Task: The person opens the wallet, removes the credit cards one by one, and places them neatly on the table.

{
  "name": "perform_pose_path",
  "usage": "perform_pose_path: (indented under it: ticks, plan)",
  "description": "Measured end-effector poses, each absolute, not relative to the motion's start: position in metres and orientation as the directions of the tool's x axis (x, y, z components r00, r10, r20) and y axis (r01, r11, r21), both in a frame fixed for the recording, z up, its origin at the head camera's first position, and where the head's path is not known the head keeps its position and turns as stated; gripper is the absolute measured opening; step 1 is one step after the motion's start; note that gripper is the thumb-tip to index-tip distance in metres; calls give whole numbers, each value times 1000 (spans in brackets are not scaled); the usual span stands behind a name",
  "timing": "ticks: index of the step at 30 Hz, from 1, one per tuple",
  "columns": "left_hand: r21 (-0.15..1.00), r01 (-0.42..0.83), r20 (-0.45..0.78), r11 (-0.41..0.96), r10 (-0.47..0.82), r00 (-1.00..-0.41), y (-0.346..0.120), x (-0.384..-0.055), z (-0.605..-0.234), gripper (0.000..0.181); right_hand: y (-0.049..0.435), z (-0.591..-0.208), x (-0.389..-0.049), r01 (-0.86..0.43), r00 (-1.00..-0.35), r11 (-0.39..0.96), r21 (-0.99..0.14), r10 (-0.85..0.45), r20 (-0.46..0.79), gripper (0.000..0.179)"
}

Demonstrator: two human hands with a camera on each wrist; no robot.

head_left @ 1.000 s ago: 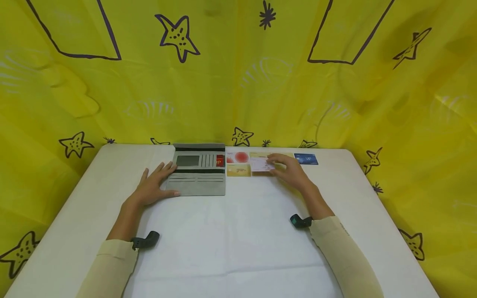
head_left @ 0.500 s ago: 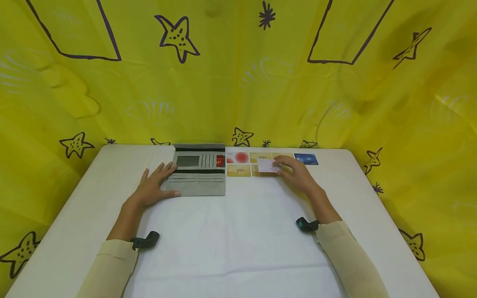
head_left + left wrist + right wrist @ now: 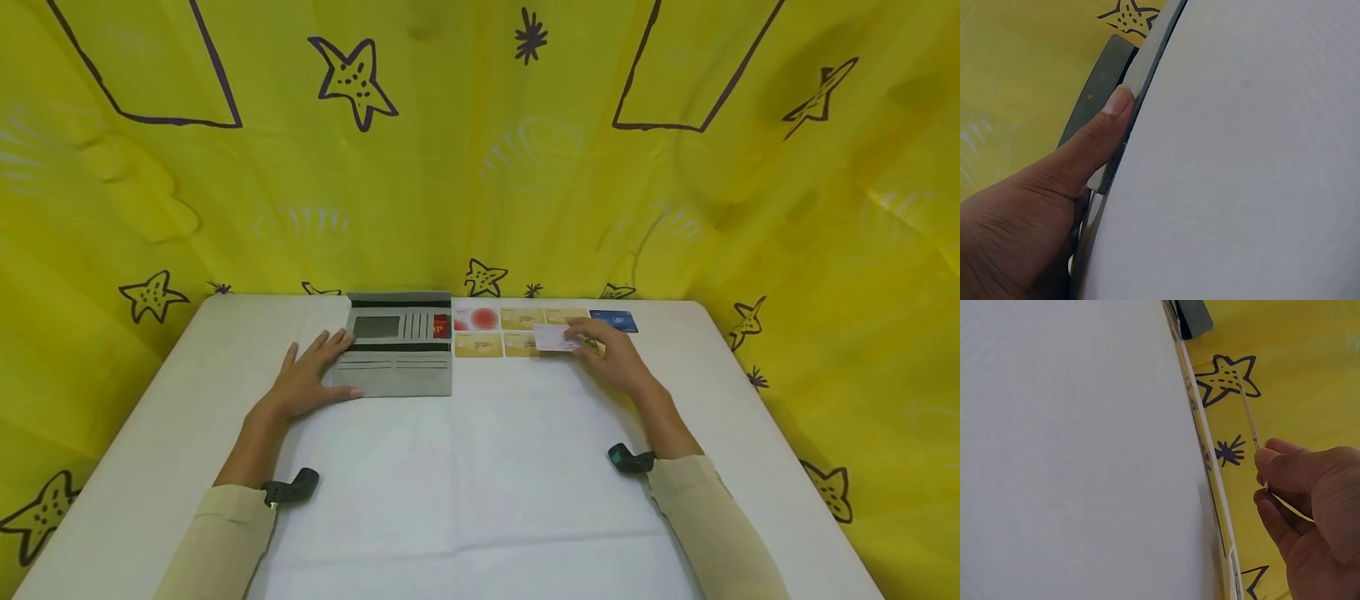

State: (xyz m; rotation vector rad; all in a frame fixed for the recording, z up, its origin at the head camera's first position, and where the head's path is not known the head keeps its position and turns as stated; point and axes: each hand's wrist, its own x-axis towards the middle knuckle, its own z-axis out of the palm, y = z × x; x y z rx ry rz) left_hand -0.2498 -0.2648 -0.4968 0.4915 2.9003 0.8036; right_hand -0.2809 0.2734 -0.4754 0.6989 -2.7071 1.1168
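My left hand rests on the left edge of an open grey wallet, fingers spread and fairly straight. In the left wrist view the thumb lies on the wallet's edge. A red card sticks out of a slot at the wallet's right side. My right hand pinches a pale card between thumb and fingers. The right wrist view shows this card edge-on, raised off the table. Beneath it, gold cards are partly covered by the card and hand.
Cards lie in two rows right of the wallet: a white and red one, several gold ones and a blue one. The white table meets a yellow patterned curtain at its back edge.
My right hand has moved right with the pale card, uncovering gold cards on its left. The left hand and wallet have stayed in place.
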Motion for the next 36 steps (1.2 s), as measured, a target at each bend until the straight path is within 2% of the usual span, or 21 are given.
perform_pose_path:
  ticks: [36]
  plan:
    - [508, 277, -14, 816, 329, -944, -264, -250, -497, 100, 338, -479, -272, -322, -946, 696, -642, -218, 238, 25]
